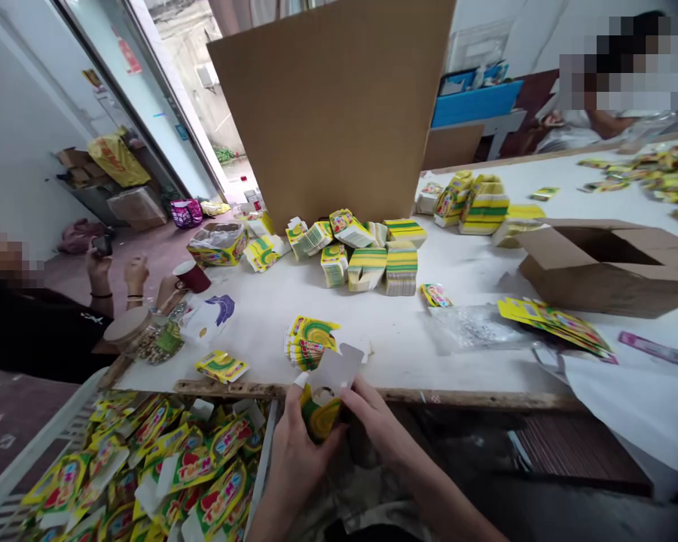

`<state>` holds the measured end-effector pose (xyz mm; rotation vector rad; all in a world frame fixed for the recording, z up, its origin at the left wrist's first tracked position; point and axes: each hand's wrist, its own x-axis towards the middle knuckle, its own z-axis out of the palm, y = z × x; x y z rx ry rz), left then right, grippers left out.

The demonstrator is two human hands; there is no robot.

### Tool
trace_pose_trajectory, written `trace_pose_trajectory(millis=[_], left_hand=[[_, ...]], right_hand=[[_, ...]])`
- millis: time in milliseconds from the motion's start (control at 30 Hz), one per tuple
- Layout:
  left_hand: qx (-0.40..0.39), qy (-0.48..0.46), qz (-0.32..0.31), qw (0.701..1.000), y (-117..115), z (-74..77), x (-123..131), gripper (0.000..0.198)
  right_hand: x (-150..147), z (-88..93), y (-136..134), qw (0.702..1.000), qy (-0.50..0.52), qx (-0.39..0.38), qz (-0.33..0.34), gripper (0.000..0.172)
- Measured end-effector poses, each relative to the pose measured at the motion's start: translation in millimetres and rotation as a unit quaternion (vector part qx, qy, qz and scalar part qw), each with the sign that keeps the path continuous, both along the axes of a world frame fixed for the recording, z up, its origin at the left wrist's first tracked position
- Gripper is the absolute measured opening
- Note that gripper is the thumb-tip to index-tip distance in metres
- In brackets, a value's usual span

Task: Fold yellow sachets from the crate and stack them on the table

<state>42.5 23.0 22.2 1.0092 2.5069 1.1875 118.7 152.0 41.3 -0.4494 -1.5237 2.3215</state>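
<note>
A small yellow and green carton (321, 415) with its white flaps raised is held at the table's front edge. My left hand (297, 436) wraps around its left side and underside. The fingers of my right hand (370, 410) pinch its right side near the upright flap. Just beyond it, a fanned stack of printed cartons (309, 342) lies on the white table (395, 331). To the left lies one flat yellow carton (222, 366). Below, a white plastic crate (265, 452) is heaped with yellow cartons (186, 467), several with open white flaps.
Bundles of folded cartons (367, 263) stand before a tall cardboard sheet (339, 113). To the right are a plastic bag (480, 327), flat cartons (557, 327) and an open brown box (610, 278). A jar (158, 339) and a red cup (192, 277) stand left, near a person.
</note>
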Motion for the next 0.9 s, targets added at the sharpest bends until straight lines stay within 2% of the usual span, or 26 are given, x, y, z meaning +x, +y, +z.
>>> trace_pose_trajectory(millis=[67,133,267,367,433,500,567,633,700,800,833,900], left_hand=[[-0.017,-0.007,-0.022,1.0,-1.2,-1.2,-1.4,0.076],[-0.031,-0.012,-0.052,0.998,-1.2,-2.5,-3.2,0.072],[-0.025,0.008,-0.084,0.996,1.7,-4.0,-5.4,0.063],[-0.015,0.028,-0.102,0.994,2.7,-1.6,-6.9,0.057],[-0.023,0.017,-0.104,0.994,2.4,-0.1,-9.0,0.059],[-0.028,0.004,-0.103,0.994,2.1,-1.7,-12.0,0.066],[-0.026,0.025,-0.122,0.992,3.0,-7.6,-14.9,0.066],[-0.013,0.082,-0.139,0.987,4.9,-15.2,-16.6,0.058],[0.003,0.133,-0.104,0.986,6.3,-19.9,-17.0,0.059],[-0.007,0.14,-0.01,0.99,2.9,-15.0,-18.0,0.065],[-0.014,0.132,0.003,0.991,0.1,-10.7,-19.1,0.06],[-0.015,0.112,0.0,0.994,-6.6,-1.2,-22.7,0.047]], right_hand=[[-4.6,0.1,1.9,0.994,-0.002,-0.111,0.017,0.036],[-7.6,0.2,3.9,0.983,-0.01,-0.173,0.059,0.035],[-11.2,-3.2,5.3,0.971,-0.013,-0.192,0.144,0.038],[-10.0,-9.7,4.9,0.971,-0.007,-0.204,0.124,0.048],[-6.4,-13.1,4.1,0.985,0.012,-0.128,0.118,0.055],[-2.1,-14.1,2.9,0.992,0.033,0.033,0.119,0.059],[0.7,-13.8,1.4,0.97,0.045,0.209,0.114,0.062],[0.8,-14.6,0.5,0.942,0.047,0.319,0.096,0.063],[-0.6,-18.1,1.4,0.934,0.051,0.349,0.054,0.06],[-0.2,-26.4,7.5,0.944,0.053,0.323,-0.045,0.06],[1.2,-29.0,10.2,0.942,0.054,0.328,-0.053,0.059],[5.0,-32.9,14.9,0.927,0.057,0.372,-0.013,0.061]])
